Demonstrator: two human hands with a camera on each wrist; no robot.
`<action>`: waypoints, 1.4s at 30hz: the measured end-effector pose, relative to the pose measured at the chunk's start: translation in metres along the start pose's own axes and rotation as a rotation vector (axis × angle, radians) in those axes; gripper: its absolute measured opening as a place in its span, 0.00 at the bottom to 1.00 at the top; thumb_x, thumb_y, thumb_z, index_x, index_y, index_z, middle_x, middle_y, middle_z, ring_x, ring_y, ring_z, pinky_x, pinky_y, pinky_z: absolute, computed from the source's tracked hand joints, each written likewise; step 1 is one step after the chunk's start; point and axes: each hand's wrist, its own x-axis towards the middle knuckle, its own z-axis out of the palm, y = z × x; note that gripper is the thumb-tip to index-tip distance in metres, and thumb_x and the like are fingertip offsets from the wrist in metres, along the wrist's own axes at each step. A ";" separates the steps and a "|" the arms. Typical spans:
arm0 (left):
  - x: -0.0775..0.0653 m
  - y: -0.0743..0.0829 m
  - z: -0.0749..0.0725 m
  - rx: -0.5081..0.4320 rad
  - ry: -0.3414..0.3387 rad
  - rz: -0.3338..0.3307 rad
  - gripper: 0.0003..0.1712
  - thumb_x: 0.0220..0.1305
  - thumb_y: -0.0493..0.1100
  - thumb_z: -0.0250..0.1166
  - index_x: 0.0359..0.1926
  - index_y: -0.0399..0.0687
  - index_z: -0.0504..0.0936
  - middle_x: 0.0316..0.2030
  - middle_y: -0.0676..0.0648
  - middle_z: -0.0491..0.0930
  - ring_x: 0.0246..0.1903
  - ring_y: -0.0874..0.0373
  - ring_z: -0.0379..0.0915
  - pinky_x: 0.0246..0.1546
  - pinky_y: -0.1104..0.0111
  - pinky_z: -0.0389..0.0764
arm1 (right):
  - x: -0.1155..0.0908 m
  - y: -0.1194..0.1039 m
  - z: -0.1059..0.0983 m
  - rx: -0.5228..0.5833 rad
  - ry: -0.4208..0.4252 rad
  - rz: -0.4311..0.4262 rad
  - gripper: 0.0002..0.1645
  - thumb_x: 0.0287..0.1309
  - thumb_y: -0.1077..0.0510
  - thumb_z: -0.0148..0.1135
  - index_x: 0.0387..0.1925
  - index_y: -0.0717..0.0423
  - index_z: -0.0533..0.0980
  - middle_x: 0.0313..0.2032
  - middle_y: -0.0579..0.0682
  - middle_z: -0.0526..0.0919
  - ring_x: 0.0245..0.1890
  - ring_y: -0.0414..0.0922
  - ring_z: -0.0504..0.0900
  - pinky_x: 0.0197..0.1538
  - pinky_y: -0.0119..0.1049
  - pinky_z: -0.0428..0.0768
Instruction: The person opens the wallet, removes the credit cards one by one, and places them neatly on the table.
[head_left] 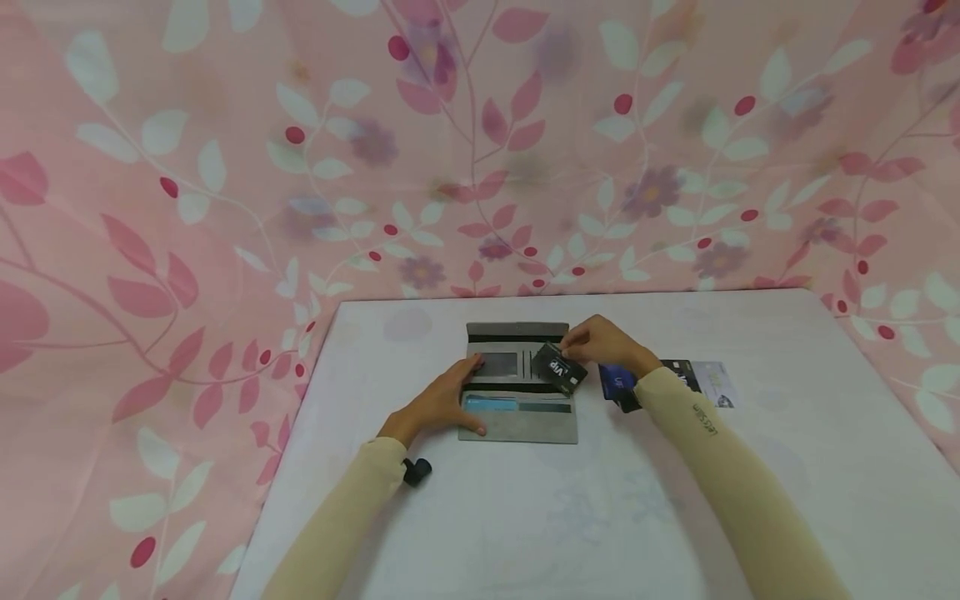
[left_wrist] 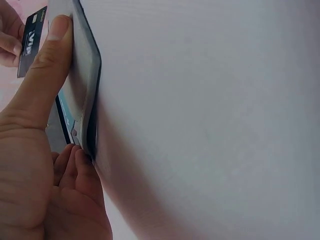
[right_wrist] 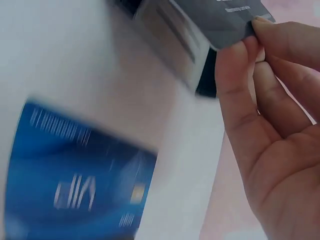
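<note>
An unfolded grey wallet (head_left: pixel 525 429) lies on the white table, with a clear window, card slots and a light blue card (head_left: pixel 490 403) in its lower pocket. My left hand (head_left: pixel 438 404) rests across the wallet's left side, thumb stretched over the lower flap and fingers apart from it at the edge. Between thumb and fingers, my right hand (head_left: pixel 600 340) pinches a corner of a black VIP card (head_left: pixel 561 369). That card hangs tilted over the wallet's right half. In the right wrist view, the fingertips hold the card (right_wrist: pixel 225 20) above the wallet's edge.
Right of the wallet lie a blue VIP card (head_left: pixel 617 380), a black card (head_left: pixel 682 372) and a pale silver card (head_left: pixel 714 383), partly behind my right forearm. A pink floral cloth (head_left: pixel 480 167) hangs behind the white table (head_left: pixel 510 517).
</note>
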 end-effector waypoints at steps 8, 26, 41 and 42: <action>0.000 0.003 0.000 -0.010 0.001 0.002 0.77 0.31 0.63 0.82 0.77 0.47 0.47 0.72 0.50 0.57 0.66 0.55 0.61 0.67 0.63 0.61 | -0.036 0.040 -0.043 0.120 0.093 0.158 0.16 0.63 0.60 0.64 0.47 0.68 0.81 0.39 0.58 0.85 0.34 0.49 0.84 0.41 0.44 0.84; -0.001 0.006 0.000 0.004 -0.002 0.002 0.76 0.33 0.62 0.82 0.77 0.46 0.46 0.72 0.49 0.56 0.67 0.54 0.60 0.67 0.63 0.61 | -0.169 0.131 -0.134 0.101 0.240 0.383 0.35 0.69 0.48 0.58 0.61 0.75 0.68 0.55 0.66 0.76 0.41 0.37 0.82 0.45 0.32 0.82; -0.003 0.006 -0.001 -0.005 0.010 0.018 0.76 0.32 0.62 0.83 0.77 0.45 0.47 0.72 0.47 0.57 0.67 0.52 0.60 0.67 0.59 0.62 | -0.200 0.180 -0.137 0.083 0.353 0.595 0.32 0.64 0.52 0.61 0.58 0.77 0.70 0.47 0.67 0.79 0.38 0.45 0.78 0.35 0.29 0.81; -0.002 0.007 -0.001 -0.008 0.008 0.020 0.76 0.32 0.61 0.83 0.77 0.44 0.47 0.72 0.46 0.57 0.67 0.52 0.60 0.67 0.59 0.62 | -0.199 0.181 -0.135 0.074 0.363 0.605 0.32 0.64 0.52 0.62 0.57 0.77 0.71 0.46 0.66 0.80 0.38 0.47 0.78 0.34 0.29 0.80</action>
